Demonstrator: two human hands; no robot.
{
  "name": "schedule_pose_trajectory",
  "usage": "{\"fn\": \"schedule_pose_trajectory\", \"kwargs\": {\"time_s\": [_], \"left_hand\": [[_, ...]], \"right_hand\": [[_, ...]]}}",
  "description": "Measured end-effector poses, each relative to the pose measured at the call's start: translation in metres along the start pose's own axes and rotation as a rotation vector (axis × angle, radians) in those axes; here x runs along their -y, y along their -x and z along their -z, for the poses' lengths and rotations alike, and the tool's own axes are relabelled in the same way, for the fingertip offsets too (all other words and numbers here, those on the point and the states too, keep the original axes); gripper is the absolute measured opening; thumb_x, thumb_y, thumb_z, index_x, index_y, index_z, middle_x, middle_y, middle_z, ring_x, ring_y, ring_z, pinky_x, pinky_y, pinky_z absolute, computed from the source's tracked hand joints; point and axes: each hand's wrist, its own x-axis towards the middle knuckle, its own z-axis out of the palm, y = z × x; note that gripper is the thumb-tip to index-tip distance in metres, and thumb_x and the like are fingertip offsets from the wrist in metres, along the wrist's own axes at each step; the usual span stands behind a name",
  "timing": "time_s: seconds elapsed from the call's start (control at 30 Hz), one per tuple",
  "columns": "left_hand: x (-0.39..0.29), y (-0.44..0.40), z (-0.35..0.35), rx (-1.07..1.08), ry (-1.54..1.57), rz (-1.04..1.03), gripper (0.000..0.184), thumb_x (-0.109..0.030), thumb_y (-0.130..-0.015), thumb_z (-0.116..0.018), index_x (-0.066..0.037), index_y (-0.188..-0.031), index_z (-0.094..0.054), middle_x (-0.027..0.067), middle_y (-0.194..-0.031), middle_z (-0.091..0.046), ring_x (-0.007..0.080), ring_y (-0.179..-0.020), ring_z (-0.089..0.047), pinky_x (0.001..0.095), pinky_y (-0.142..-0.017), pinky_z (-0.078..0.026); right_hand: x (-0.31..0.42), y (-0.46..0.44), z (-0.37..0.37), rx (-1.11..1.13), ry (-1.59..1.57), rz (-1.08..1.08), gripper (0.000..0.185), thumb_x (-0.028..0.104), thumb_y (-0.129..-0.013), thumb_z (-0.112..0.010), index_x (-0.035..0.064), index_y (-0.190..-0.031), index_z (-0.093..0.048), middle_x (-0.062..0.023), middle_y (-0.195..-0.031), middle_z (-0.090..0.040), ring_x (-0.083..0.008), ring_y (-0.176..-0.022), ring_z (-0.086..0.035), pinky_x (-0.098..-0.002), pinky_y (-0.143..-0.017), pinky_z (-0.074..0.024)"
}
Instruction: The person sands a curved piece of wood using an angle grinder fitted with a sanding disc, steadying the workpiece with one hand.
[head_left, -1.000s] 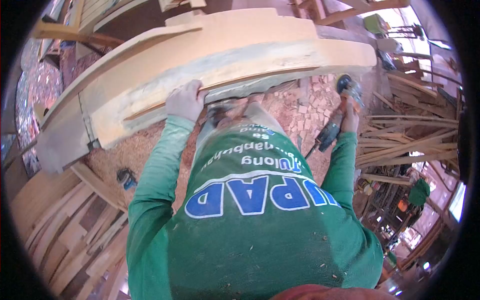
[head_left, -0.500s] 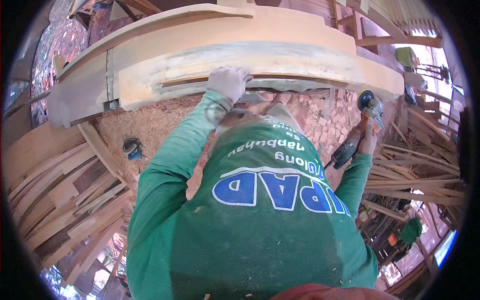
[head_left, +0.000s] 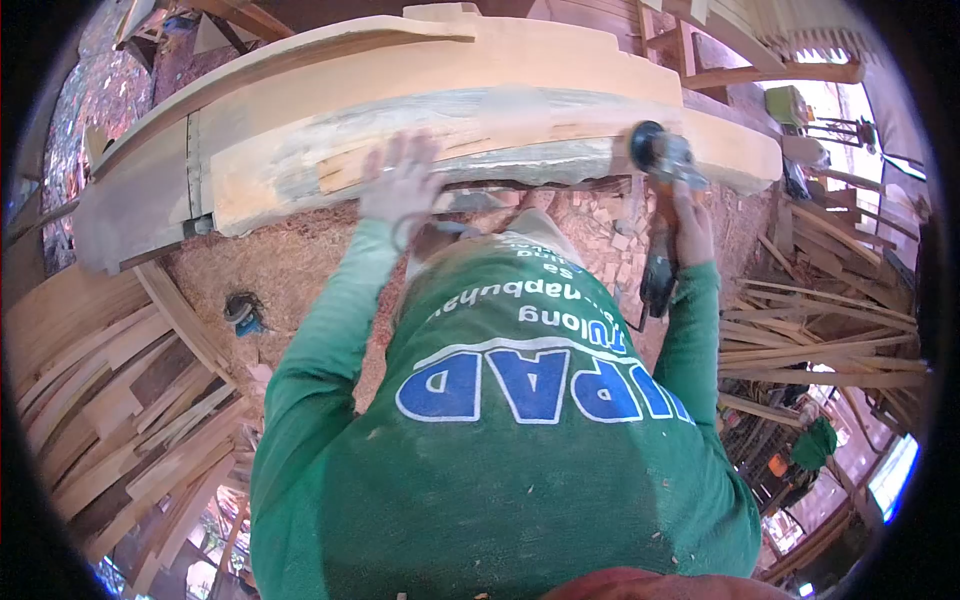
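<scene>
A long curved wooden piece (head_left: 560,60), pale with grey worn patches, stretches across the top of the view. Over its near side my left hand (head_left: 402,180) is open, fingers spread and slightly blurred; whether it touches the wood I cannot tell. My right hand (head_left: 692,222) is wrapped round an angle grinder (head_left: 660,262), its metal head pointing away from me. The round disc (head_left: 646,146) at the grinder's tip is at the wood's near face, right of centre; contact is not clear.
Wood shavings (head_left: 300,250) and chips cover the floor. Stacked planks (head_left: 120,390) lie at the left, thin wooden strips (head_left: 820,340) at the right. A small blue and black object (head_left: 243,314) lies on the floor left of me.
My right hand has brought the grinder up and left to the wood. My left hand has opened from its curled hold on the wood's edge and shifted left. The camera view has shifted slightly.
</scene>
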Motion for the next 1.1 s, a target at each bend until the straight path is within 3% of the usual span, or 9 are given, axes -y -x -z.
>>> {"fn": "schedule_pose_trajectory", "kwargs": {"time_s": [0.23,0.3,0.5,0.57,0.6,0.7,0.87,0.97,1.1], "left_hand": [[0.112,0.077,-0.005,-0.104,-0.124,0.25,0.052,-0.044,-0.109,-0.049,-0.026,-0.158,-0.052,-0.0008,-0.166,-0.047,0.0261,-0.155,-0.039,0.0489,-0.127,-0.02],[0.122,0.083,0.002,-0.1,-0.103,0.315,0.051,-0.044,-0.108,-0.051,-0.027,-0.156,-0.054,-0.0011,-0.164,-0.049,0.0255,-0.154,-0.04,0.0482,-0.126,-0.021],[0.127,0.074,-0.001,-0.174,0.022,0.354,0.045,-0.045,-0.107,-0.053,-0.032,-0.149,-0.062,-0.004,-0.16,-0.054,0.0245,-0.153,-0.041,0.0478,-0.126,-0.023],[0.126,0.076,-0.001,-0.238,0.086,0.348,0.043,-0.045,-0.107,-0.053,-0.032,-0.147,-0.064,-0.0041,-0.159,-0.055,0.0247,-0.153,-0.042,0.0475,-0.125,-0.024],[0.128,0.077,-0.004,-0.252,0.107,0.35,0.043,-0.044,-0.107,-0.054,-0.032,-0.146,-0.064,-0.0035,-0.158,-0.056,0.0248,-0.152,-0.044,0.0477,-0.125,-0.024],[0.134,0.083,-0.008,-0.328,0.175,0.375,0.041,-0.041,-0.105,-0.059,-0.029,-0.143,-0.067,-0.0009,-0.152,-0.062,0.025,-0.147,-0.05,0.0476,-0.124,-0.026],[0.142,0.114,0.004,-0.495,0.182,0.468,0.037,-0.03,-0.101,-0.066,-0.019,-0.135,-0.073,0.0046,-0.14,-0.07,0.0245,-0.137,-0.061,0.0446,-0.121,-0.031],[0.145,0.135,0.005,-0.547,0.217,0.521,0.034,-0.027,-0.099,-0.066,-0.017,-0.131,-0.075,0.0055,-0.137,-0.072,0.0238,-0.135,-0.062,0.0427,-0.119,-0.033],[0.15,0.159,0.012,-0.538,0.219,0.589,0.033,-0.024,-0.099,-0.065,-0.017,-0.13,-0.076,0.0052,-0.135,-0.073,0.0228,-0.135,-0.063,0.0432,-0.12,-0.033]], "right_hand": [[0.005,-0.047,-0.056,0.174,0.27,0.016,0.072,0.06,-0.1,-0.065,-0.0088,-0.12,-0.072,-0.0135,-0.108,-0.075,-0.0196,-0.103,-0.068,-0.0327,-0.094,-0.0515],[0.018,-0.045,-0.072,0.223,0.303,0.024,0.076,0.063,-0.098,-0.064,-0.0097,-0.121,-0.071,-0.0171,-0.109,-0.075,-0.0228,-0.104,-0.069,-0.035,-0.095,-0.0519],[0.031,-0.039,-0.128,0.275,0.569,0.029,0.077,0.065,-0.098,-0.063,-0.0087,-0.119,-0.07,-0.0184,-0.108,-0.074,-0.0203,-0.103,-0.069,-0.0342,-0.09,-0.0536],[0.089,0.007,-0.171,0.341,0.555,0.048,0.079,0.067,-0.097,-0.063,-0.009,-0.119,-0.07,-0.0204,-0.108,-0.074,-0.0219,-0.103,-0.069,-0.0348,-0.091,-0.0536],[0.082,-0.002,-0.177,0.43,0.57,0.015,0.084,0.071,-0.095,-0.063,-0.0097,-0.12,-0.069,-0.0236,-0.106,-0.074,-0.0284,-0.103,-0.071,-0.0387,-0.093,-0.0538],[0.054,-0.009,-0.205,0.323,0.62,0.147,0.088,0.074,-0.093,-0.062,-0.0101,-0.118,-0.069,-0.024,-0.102,-0.075,-0.0333,-0.1,-0.073,-0.0414,-0.093,-0.0543],[0.098,0.037,-0.256,0.504,0.598,0.123,0.09,0.076,-0.093,-0.06,-0.0092,-0.12,-0.069,-0.0252,-0.101,-0.075,-0.0335,-0.102,-0.072,-0.0405,-0.095,-0.0535],[0.096,0.046,-0.286,0.588,0.589,0.25,0.085,0.075,-0.093,-0.06,-0.006,-0.118,-0.07,-0.0237,-0.099,-0.075,-0.0346,-0.098,-0.073,-0.0427,-0.093,-0.054],[0.118,0.057,-0.315,0.617,0.688,0.233,0.082,0.074,-0.093,-0.059,-0.0049,-0.111,-0.072,-0.0238,-0.096,-0.075,-0.0353,-0.097,-0.074,-0.0451,-0.091,-0.0546]]}}
